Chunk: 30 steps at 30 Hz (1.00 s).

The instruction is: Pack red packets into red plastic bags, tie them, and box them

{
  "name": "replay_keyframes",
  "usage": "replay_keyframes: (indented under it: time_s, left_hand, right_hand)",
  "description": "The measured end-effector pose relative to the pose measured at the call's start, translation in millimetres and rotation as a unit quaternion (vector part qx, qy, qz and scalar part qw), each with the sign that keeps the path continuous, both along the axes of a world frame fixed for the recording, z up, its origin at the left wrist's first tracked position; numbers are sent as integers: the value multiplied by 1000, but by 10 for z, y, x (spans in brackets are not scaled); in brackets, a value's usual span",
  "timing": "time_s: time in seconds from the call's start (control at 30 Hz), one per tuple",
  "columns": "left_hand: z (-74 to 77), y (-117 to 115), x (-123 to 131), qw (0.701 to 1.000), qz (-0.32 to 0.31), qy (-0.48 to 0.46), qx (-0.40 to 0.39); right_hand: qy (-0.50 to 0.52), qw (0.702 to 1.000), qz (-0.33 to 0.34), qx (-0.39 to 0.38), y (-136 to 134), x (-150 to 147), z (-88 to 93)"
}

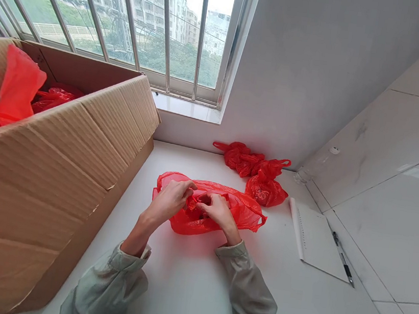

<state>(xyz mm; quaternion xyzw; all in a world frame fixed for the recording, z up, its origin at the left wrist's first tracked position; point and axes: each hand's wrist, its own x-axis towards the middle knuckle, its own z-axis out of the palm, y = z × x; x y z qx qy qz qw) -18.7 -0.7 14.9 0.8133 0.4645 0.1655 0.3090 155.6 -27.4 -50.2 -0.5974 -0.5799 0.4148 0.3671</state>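
A red plastic bag (pixel 250 215) lies spread on the white tabletop, its mouth facing up. Both my hands are at this opening. My left hand (pixel 174 196) comes in from the left, fingers curled in a pinch at crumpled red plastic (pixel 191 203) inside. Opposite it, my right hand (pixel 219 210) has thumb and fingers closed on red plastic at the same spot. The fingertips of the two hands are slightly apart. Something dark shows in the bag below them, too covered to name.
A large cardboard box (pixel 58 158) with red plastic bags (pixel 21 86) in it stands at left. Behind my hands lie a bunched red bag (pixel 242 159) and a tied, filled one (pixel 266 189). A clear bottle (pixel 310 171), notebook (pixel 320 238) and pen (pixel 342 259) are at right.
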Motion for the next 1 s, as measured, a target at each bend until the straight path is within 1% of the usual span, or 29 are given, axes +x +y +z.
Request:
replay_keyframes:
  time_s: [0.1, 0.17, 0.23, 0.3, 0.37, 0.47, 0.53, 0.67, 0.77, 1.0]
  left_hand:
    - [29, -17, 5, 1000, -10, -16, 0]
    - [-3, -15, 39, 999, -28, -15, 17]
    - [-82, -8, 103, 997, -61, -2, 49]
    - [-194, -1, 186, 992, -95, 18, 80]
    - [-312, 4, 265, 988, -114, 34, 95]
    - [-441, 13, 323, 987, -117, 53, 98]
    - [-478, 23, 312, 986, -110, 70, 100]
    - [-476, 39, 238, 986, -85, 102, 105]
    - [-455, 32, 209, 984, -81, 115, 105]
    - [-400, -16, 228, 979, -147, 109, 90]
  right_hand:
    - [0, 1000, 14, -8, 19, -40, -51]
    - [-7, 1000, 24, -15, 11, 6, -47]
    - [-36, 999, 10, -13, -7, 103, -21]
    - [-82, 997, -14, -2, -24, 216, 6]
    - [-131, 991, -29, 4, -38, 302, 17]
    - [-186, 982, -9, -7, -56, 327, -3]
    - [-213, 977, 15, -13, -69, 286, -24]
    - [-251, 967, 43, -10, -101, 185, -31]
    - [-262, 963, 59, -12, -129, 147, -3]
    - [-261, 961, 88, -29, -102, 197, 98]
